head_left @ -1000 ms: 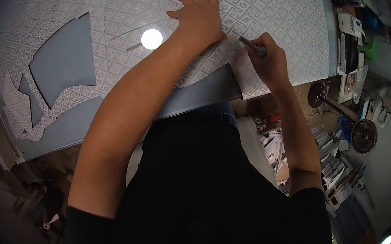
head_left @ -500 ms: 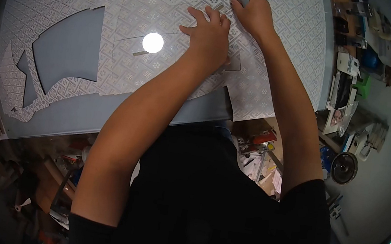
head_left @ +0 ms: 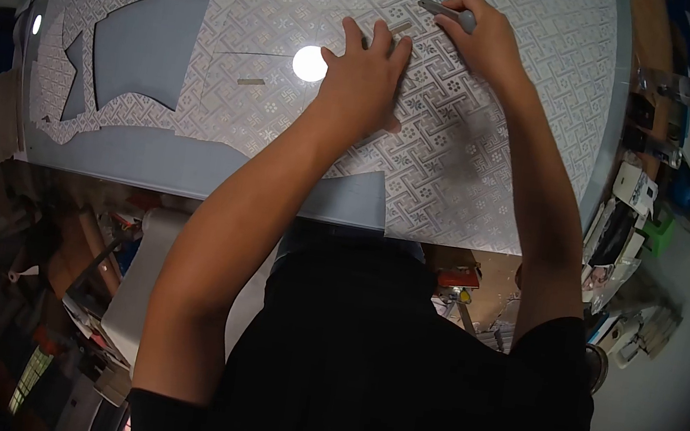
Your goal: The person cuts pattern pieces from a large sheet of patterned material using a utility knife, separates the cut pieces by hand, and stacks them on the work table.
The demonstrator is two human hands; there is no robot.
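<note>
Patterned sheet material (head_left: 472,180) covers most of the table, with shaped openings cut out at its left that show the grey tabletop (head_left: 154,46). My left hand (head_left: 362,83) lies spread on the sheet, pressing on what looks like a transparent template whose thin edge line runs out to the left. Small tan strips (head_left: 251,82) show on the template to the left and beyond my fingers. My right hand (head_left: 490,43) is closed around a grey cutter (head_left: 452,13), its tip pointing left just over the sheet, to the right of and farther out than my left hand.
A bright round light reflection sits beside my left fingers. The table's near edge (head_left: 123,179) runs in front of my body. Beyond the right edge are boxes (head_left: 635,186), papers and a green object (head_left: 659,232). Cluttered items lie below the table at the left.
The view has turned and shifted over the table. My right hand has moved from the near side of the sheet to farther out with the cutter. My left hand stays spread on the sheet.
</note>
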